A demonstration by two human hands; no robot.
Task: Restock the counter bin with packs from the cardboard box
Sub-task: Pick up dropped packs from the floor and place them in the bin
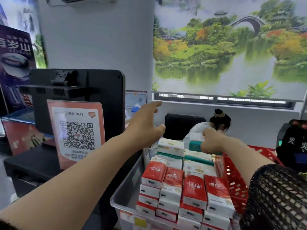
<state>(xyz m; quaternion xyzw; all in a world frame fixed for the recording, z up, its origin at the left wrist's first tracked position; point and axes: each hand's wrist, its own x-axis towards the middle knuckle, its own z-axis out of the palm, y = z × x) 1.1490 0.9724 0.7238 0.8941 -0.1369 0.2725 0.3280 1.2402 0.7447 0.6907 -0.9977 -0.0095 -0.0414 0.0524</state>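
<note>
Red-and-white packs (194,188) stand in tight rows at the near end of the clear plastic bin (126,185), their tops rising above its rim. The bin's sloping left wall shows bare beside them, and on the right they crowd close to a red perforated basket (234,176) set just beside the bin. Farther in, white and teal packs fill the bin to its far edge. Left of the bin, a QR-code sign (77,130) leans in front of a black monitor (103,90), near the bin's left rim, and the left forearm passes over the narrow gap between them. The left hand (146,123) hovers above the bin's far left corner with its fingers spread and straight, holding nothing, in open air. The right hand (210,143) is at the bin's far end, with its fingers curled round a teal-and-white pack (195,143) that sits higher than its neighbours. Behind the counter are a black chair (179,127) and a seated person (219,122), then the wall under a landscape blind (232,47).
</note>
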